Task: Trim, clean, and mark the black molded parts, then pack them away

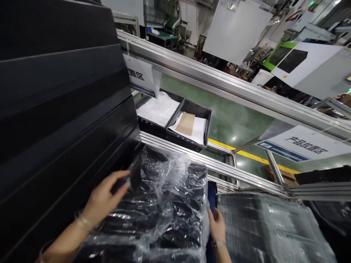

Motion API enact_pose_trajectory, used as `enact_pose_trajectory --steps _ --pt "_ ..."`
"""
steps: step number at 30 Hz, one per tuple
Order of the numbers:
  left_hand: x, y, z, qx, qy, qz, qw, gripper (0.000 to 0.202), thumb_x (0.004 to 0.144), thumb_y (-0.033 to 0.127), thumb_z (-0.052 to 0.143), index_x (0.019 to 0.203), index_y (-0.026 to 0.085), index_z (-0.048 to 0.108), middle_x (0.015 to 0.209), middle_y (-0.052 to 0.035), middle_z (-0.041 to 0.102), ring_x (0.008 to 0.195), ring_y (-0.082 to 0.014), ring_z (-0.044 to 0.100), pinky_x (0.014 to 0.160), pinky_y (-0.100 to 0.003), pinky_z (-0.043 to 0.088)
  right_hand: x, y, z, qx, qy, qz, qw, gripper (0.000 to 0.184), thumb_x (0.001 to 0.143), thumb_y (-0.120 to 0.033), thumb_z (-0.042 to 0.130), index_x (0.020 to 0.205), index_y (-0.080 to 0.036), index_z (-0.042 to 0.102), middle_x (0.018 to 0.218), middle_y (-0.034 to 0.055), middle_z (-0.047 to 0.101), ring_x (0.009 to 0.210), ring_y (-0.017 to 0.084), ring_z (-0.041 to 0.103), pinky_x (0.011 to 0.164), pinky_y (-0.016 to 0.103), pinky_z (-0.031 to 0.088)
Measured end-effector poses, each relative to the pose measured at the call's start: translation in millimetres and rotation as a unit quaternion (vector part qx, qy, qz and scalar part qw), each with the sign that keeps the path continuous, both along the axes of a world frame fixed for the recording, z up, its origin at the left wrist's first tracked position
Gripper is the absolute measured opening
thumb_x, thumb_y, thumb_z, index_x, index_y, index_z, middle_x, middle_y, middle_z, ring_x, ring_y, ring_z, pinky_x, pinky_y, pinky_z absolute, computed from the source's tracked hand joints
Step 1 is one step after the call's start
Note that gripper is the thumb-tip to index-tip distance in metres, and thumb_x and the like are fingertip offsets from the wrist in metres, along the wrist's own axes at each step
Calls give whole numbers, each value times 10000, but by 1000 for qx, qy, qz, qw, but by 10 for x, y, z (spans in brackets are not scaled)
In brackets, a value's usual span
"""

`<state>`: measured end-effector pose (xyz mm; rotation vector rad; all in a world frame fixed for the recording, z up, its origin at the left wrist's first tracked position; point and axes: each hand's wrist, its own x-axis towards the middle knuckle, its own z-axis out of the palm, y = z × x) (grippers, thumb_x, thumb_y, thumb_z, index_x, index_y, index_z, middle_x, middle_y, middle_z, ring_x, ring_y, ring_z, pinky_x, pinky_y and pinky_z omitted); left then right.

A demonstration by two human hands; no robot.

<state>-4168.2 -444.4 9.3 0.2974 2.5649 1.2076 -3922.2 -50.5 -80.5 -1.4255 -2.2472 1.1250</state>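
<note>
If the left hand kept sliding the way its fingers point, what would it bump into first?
Probably the black part at the left hand's fingertips, which sits on the plastic-wrapped black trays; depth is hard to judge.

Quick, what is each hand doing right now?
Left hand: closed on a flat black plastic piece.
Right hand: gripping a dark upright panel.

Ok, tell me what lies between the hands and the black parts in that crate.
Clear plastic film covers the black parts. The left hand grips a black piece at the film's edge; the right hand holds the crate's right side, outside the film.
</note>
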Motion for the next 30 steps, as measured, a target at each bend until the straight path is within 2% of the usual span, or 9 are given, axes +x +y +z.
enact_pose_trajectory --steps 2,4,7,10,12,16,19,26,30 --pt "645 -34 79 -84 -14 -245 966 756 681 475 724 1373 273 497 1489 -85 461 1386 -306 395 1176 -454 286 217 -271 414 45 50 88 994 608 863 -563 542 1260 -102 555 1291 183 584 1203 321 550 1032 474 441" --pt "1202 -63 17 -217 -33 -408 886 787 654 355 749 1387 204 504 1458 -157 484 1383 -372 381 1185 -587 149 324 -676 793 101 61 317 941 688 804 -500 640 1389 -181 471 1475 143 441 1374 330 381 1140 493 307" --pt "1713 -289 -57 -395 35 -419 817 535 774 75 503 1302 86 586 1049 -184 718 1094 -317 639 1178 -599 119 407 -1307 1134 126 -137 595 782 986 611 -341 805 1481 -188 367 1498 189 405 1378 400 361 1121 572 279" --pt "1971 -809 225 -367 107 -383 841 468 782 -16 334 953 156 734 774 -86 709 852 -224 677 1180 -495 208 731 -1647 1313 113 -276 629 717 631 647 -134 700 1268 -80 601 1078 229 699 1004 374 664 877 476 494" --pt "2161 -1232 572 -311 131 -355 872 336 790 43 397 789 192 697 825 -64 694 906 -225 653 1173 -494 215 1177 -1713 1493 108 -263 621 731 259 743 -149 594 968 -119 718 868 168 734 835 311 699 744 382 508" --pt "2732 -1863 1074 -289 151 -308 894 271 775 116 492 931 230 682 965 -49 680 1008 -237 623 1171 -542 168 2231 -1796 1989 118 -156 627 754 83 718 -188 564 680 -192 638 778 54 700 816 215 650 802 322 445" --pt "3091 -2029 1098 -304 246 -285 875 288 754 116 511 987 195 660 1105 -101 649 1116 -277 579 1153 -558 179 2634 -1887 2178 130 -35 601 788 35 606 -168 611 611 -183 580 749 48 665 872 239 604 857 360 405" --pt "3139 -2349 1105 -339 327 -220 854 170 860 207 465 924 154 613 934 -105 649 976 -263 585 1062 -475 320 2490 -1898 2052 122 0 508 853 289 946 -243 361 911 -168 637 729 43 665 646 163 571 663 276 417" --pt "3459 -2655 1026 -318 342 -233 853 186 847 154 458 882 189 637 935 -68 669 994 -240 594 1118 -503 246 3021 -2074 2073 136 4 539 831 213 899 -310 511 776 -191 638 722 31 659 716 182 591 776 320 419"
